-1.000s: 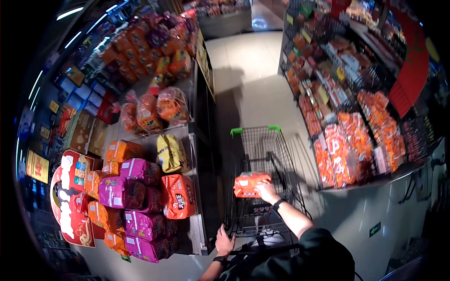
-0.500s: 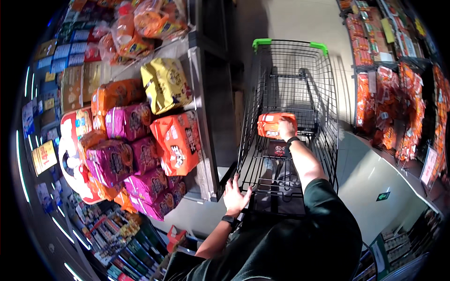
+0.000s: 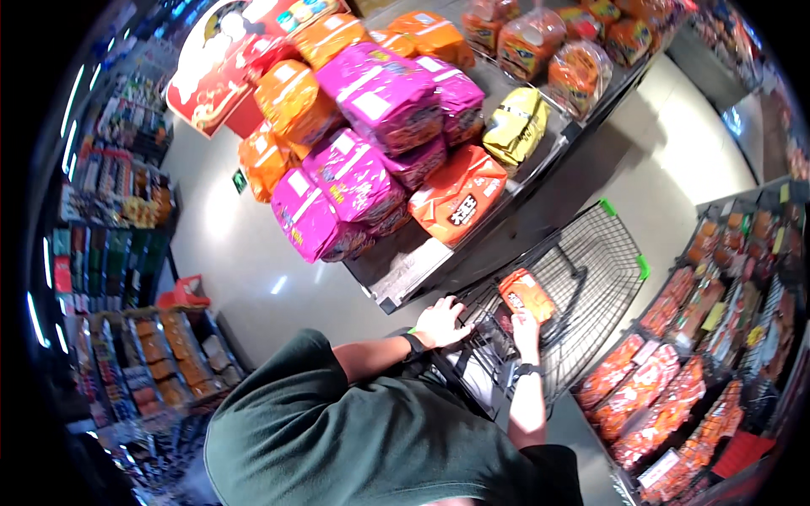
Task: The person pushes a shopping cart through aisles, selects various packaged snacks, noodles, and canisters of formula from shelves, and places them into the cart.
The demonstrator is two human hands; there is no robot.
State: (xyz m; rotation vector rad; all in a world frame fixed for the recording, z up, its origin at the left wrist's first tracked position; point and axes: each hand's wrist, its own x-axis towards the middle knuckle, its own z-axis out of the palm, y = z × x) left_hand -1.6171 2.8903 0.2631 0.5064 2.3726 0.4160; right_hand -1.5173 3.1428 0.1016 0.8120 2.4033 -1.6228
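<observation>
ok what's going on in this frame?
A person in a dark green shirt stands at a black wire shopping cart in a shop aisle. The right hand holds an orange packet over the cart's basket; the left hand rests on the cart's near edge. Pink and orange multipacks are stacked on a display alongside.
</observation>
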